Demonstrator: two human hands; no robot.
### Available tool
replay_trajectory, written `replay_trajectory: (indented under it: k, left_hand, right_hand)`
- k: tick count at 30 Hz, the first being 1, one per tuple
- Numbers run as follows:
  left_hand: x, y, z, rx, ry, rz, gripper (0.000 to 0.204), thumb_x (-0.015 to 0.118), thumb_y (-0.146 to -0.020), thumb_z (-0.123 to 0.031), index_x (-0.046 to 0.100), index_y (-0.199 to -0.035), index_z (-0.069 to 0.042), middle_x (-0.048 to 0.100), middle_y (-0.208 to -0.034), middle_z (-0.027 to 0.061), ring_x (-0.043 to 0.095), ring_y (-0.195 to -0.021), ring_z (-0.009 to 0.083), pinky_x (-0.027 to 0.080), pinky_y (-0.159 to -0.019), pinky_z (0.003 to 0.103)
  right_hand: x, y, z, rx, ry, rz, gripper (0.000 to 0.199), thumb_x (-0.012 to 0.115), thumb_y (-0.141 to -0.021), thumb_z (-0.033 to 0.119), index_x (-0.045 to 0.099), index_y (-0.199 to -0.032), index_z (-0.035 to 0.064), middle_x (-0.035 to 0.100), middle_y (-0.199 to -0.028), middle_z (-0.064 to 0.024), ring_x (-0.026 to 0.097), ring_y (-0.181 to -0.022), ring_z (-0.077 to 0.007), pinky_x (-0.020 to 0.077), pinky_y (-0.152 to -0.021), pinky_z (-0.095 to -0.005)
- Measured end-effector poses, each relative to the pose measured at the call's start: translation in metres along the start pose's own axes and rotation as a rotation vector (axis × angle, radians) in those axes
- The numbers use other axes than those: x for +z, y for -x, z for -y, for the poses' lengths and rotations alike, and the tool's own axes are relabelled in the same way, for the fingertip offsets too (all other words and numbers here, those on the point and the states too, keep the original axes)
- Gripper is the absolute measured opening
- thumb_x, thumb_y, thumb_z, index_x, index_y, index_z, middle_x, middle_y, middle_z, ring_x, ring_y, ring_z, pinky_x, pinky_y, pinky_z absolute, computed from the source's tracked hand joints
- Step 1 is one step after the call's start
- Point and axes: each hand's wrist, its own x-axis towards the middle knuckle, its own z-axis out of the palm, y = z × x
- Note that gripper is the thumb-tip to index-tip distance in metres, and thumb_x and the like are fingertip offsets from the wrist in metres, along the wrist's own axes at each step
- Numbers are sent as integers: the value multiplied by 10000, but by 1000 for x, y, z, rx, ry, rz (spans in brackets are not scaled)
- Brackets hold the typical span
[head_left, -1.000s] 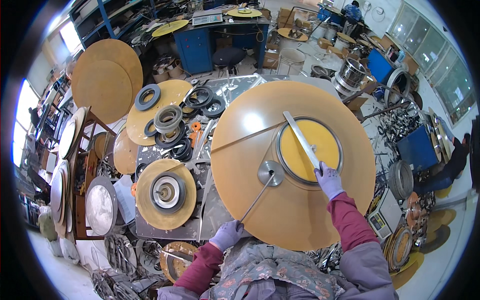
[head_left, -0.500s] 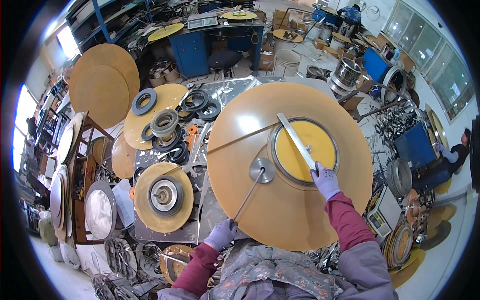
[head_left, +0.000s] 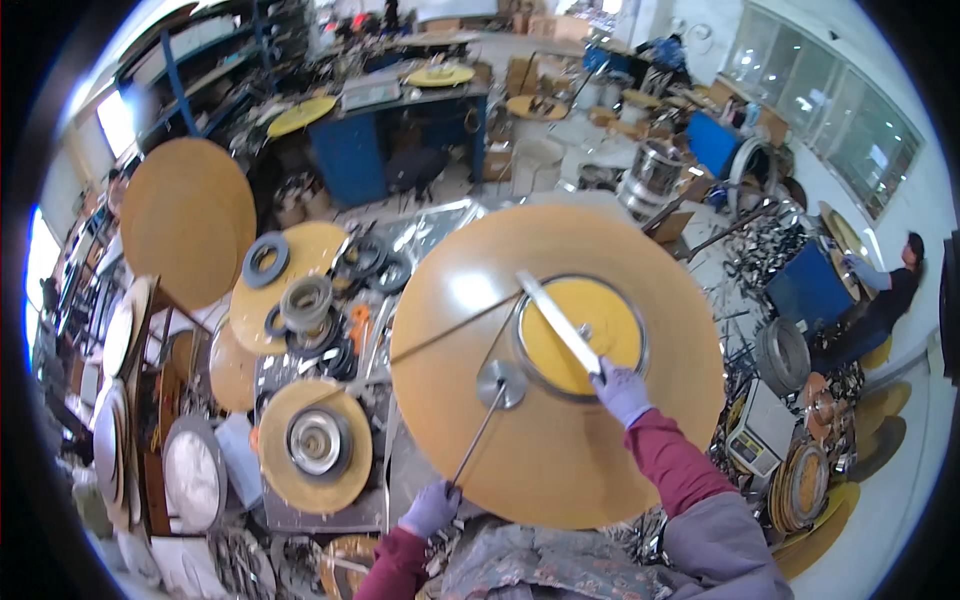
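Observation:
My gloved left hand (head_left: 430, 508) is closed round the lower end of a thin metal rod (head_left: 478, 438). The rod's far end meets a small round metal disc (head_left: 501, 385) on a big tan round board (head_left: 560, 465). In my gloved right hand (head_left: 622, 390) is the near end of a flat pale bar (head_left: 562, 325). That bar lies slantwise across a yellow round plate (head_left: 612, 325) ringed by a metal band (head_left: 640, 312). A thin dark strip (head_left: 455, 328) runs from the board's left edge to the ring, near the bar's far end.
Left of the board, a smaller tan disc (head_left: 275, 470) bears a metal hub (head_left: 318, 441). Behind it lie several grey rings (head_left: 307, 300). A scale (head_left: 757, 440) stands at the right, near heaped metal scraps (head_left: 735, 255). Another person (head_left: 890, 300) is at the far right.
The whole scene sits lower and slightly further left as my view has tilted up. Both hands keep their grips, with the bar and rod in much the same places on the board.

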Motion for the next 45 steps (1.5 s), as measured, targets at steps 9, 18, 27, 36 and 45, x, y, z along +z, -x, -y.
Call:
replay_trajectory:
  k: [9, 18, 27, 36, 45]
  left_hand:
    - [10, -4, 14, -35, 37, -10, 322, 514, -932, -280, 635, -846, 5, 635, -665, 134, 616, -579, 222, 485, -583, 360]
    - [8, -1, 13, -24, 3, -11, 323, 502, -927, -284, 644, -854, -4, 646, -684, 153, 636, -612, 266, 498, -628, 387]
    - [-4, 4, -7, -114, 20, 64, 308, 481, -911, -278, 634, -898, -11, 665, -837, 197, 624, -847, 394, 478, -794, 463]
    - [-2, 3, -7, -77, -10, 68, 334, 470, -913, -299, 626, -897, -4, 656, -858, 221, 614, -861, 415, 469, -803, 488]
    - [0, 1, -11, -89, 40, 59, 321, 474, -916, -282, 617, -910, 5, 650, -858, 236, 613, -865, 418, 468, -789, 487]
  right_hand:
    - [-15, 4, 13, 58, -23, 8, 457, 509, -906, 382, 495, -1225, 55, 664, -921, -174, 650, -876, -321, 505, -764, -442]
    - [-12, 7, 15, 65, -29, -5, 451, 524, -901, 372, 494, -1224, 59, 664, -913, -170, 652, -866, -319, 506, -753, -442]
    - [-13, 8, 16, 64, -35, 7, 455, 516, -904, 378, 478, -1233, 66, 657, -923, -175, 646, -876, -324, 501, -767, -442]
    - [-10, 8, 12, 61, -40, -10, 465, 508, -907, 381, 480, -1247, 64, 657, -907, -186, 646, -867, -328, 503, -766, -439]
    - [-11, 8, 10, 25, -72, -34, 372, 517, -904, 344, 512, -1146, 62, 658, -841, -190, 646, -823, -349, 506, -737, -449]
